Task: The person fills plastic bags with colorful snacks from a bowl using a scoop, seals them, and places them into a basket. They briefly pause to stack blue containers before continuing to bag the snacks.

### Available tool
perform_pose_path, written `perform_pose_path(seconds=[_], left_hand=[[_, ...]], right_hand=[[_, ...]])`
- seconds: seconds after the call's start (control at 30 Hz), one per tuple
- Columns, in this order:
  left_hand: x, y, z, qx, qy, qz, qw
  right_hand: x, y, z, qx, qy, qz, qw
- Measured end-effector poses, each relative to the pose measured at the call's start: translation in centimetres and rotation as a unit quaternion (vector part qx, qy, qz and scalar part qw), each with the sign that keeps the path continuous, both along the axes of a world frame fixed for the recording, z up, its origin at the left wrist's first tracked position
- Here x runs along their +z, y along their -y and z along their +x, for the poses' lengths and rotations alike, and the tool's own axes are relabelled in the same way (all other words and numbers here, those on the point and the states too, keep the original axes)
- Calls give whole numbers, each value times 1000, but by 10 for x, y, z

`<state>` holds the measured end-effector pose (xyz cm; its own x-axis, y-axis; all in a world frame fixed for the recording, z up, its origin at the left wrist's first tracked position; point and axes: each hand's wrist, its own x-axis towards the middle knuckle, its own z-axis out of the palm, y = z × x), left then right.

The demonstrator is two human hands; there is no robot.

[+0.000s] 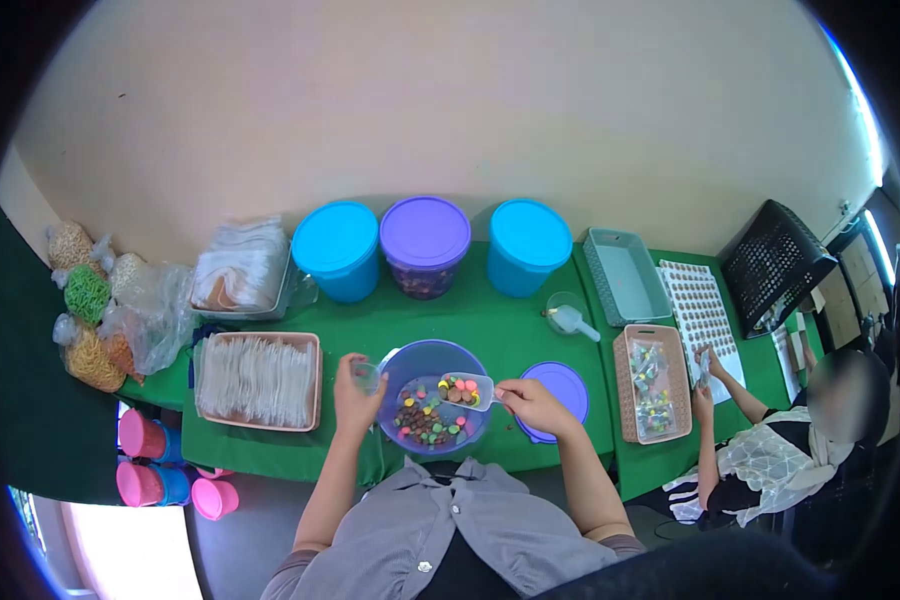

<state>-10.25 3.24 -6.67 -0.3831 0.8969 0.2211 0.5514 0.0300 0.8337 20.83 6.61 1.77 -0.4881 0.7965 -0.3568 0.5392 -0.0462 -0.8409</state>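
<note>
My right hand (533,403) is closed around the handle of a clear plastic scoop (484,391). Brown, pink, yellow and green candies (460,389) fill the scoop, which hovers over the right side of a purple tub (434,349). More colourful candies (430,424) lie loose on the tub's bottom. At the tub's left rim, my left hand (356,402) has its fingers wrapped round a small clear plastic cup (367,377). I cannot make out any contents in the cup. To the right of the tub rests a round purple lid (556,398), near my right hand.
Blue buckets (336,240) and a purple-lidded one (425,235) line the wall. A pink basket of packets (258,380) stands left. Behind the lid sits another scoop (570,320) in a clear bowl. At right, a person (770,455) handles a packet beside a pink basket (655,385).
</note>
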Motion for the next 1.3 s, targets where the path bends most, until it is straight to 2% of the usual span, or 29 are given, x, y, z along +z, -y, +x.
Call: perform_pose_path(seconds=[0.07, 0.13, 0.17, 0.3, 0.37, 0.43, 0.5, 0.57, 0.67, 0.73, 0.8, 0.87, 0.9, 0.97, 1.0, 1.07, 1.2, 1.27, 1.3], left_hand=[[23, 1, 4, 8, 6, 32, 999], [47, 5, 11, 59, 69, 181, 979], [57, 5, 15, 50, 92, 245, 964], [78, 2, 34, -2, 109, 330, 938], [77, -1, 48, -57, 106, 177, 977], [57, -7, 58, -180, 128, 47, 974], [42, -5, 69, -198, 107, 34, 974], [32, 1, 77, -219, 87, 18, 972], [31, 2, 79, -240, 59, 13, 969], [27, 2, 79, -266, -41, 58, 961], [25, 2, 78, -278, -56, 48, 958], [24, 2, 79, -291, -71, 39, 953], [23, 2, 79, -285, -71, 42, 955], [21, 5, 80, -280, -71, 43, 956], [21, 5, 79, -281, -60, 43, 957], [20, 2, 79, -281, -49, 44, 957], [16, 4, 76, -269, -16, 30, 963], [17, 2, 74, -269, -16, 19, 963], [17, 2, 75, -226, 94, 2, 970]], right_hand=[[11, 1, 3, -14, -45, 57, 997], [17, 0, 8, -30, -57, 87, 994], [20, 0, 10, -42, -70, 112, 990], [42, 1, 12, -43, -76, 132, 987], [52, 4, 12, -11, -73, 130, 989], [60, 8, 9, 3, -56, 133, 990], [60, 10, 7, 13, -39, 136, 990], [55, 12, 5, 42, 28, 151, 987], [48, 16, 5, 52, 66, 183, 980], [47, 18, 3, 37, 67, 180, 981], [48, 20, -3, 18, 68, 178, 981], [53, 20, -13, -71, -4, 176, 982], [54, 20, -18, -72, -4, 176, 982], [55, 22, -25, -145, -96, 72, 982], [46, 22, -28, -146, -96, 72, 982], [22, 20, -32, -135, -254, 73, 955], [18, 26, -40, -166, -297, 77, 937], [12, 29, -42, -250, -332, 163, 895], [10, 29, -43, -246, -334, 163, 895]])
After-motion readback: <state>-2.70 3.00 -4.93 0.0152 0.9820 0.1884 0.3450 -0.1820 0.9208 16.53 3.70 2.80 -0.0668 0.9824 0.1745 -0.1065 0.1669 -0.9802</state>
